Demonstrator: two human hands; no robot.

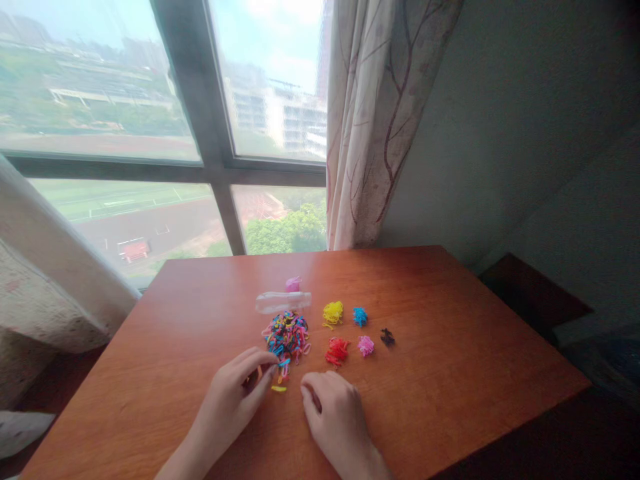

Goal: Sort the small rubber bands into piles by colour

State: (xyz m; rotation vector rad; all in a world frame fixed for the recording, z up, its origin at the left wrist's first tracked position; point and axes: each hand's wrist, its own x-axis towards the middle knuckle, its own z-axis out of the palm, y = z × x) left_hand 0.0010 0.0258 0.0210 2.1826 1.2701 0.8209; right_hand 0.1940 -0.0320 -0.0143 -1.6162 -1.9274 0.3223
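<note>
On the wooden table (420, 413) lies a mixed pile of small coloured rubber bands (287, 335). My left hand (235, 387) is at the pile's near edge, thumb and forefinger drawn together at a light-blue rubber band (284, 363). A yellow rubber band (279, 389) lies alone just below these fingertips. To the right, my right hand (333, 400) rests low over the table with its fingers curled and closed. Whether anything is in those fingers is hidden. Beyond my right hand sits a heap of red rubber bands (337, 351).
Separate heaps of yellow (333, 313), blue (360, 317), pink (366, 345) and black rubber bands (387, 337) lie to the right. Behind the pile are a clear plastic bottle-like container (283, 303) on its side and a pink-purple object (293, 285). A window borders the far edge.
</note>
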